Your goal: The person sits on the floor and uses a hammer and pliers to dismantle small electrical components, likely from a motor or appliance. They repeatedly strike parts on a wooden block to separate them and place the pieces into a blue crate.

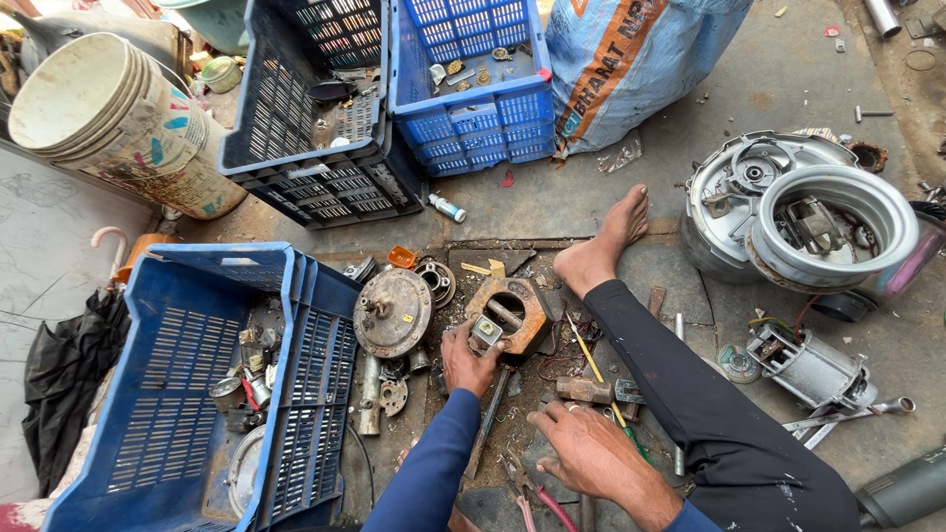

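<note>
**Holding a small metal part over a rusty housing on the workshop floor**

Gripping item: left hand (467, 360), fingers closed around a small grey metal block (485, 332), held at the lower edge of a rusty orange housing (509, 313) with a round opening.

Right hand (583, 450): at 5 o'clock from the block, palm down, fingers spread and loose on the floor (641, 187), gripping nothing; a hammer (589, 390) lies just beside it at 12 o'clock.

At 9 o'clock of the housing: round rusty cover plate (392, 311).
At 2 o'clock: the person's bare foot (601, 246).
At 8 o'clock, near: large blue crate (187, 384) with metal parts inside.
At 12 o'clock, well apart: two more blue crates (394, 108), side by side.
At 3 o'clock, well apart: grey motor casing (808, 222) and a small electric motor (813, 366).
</note>
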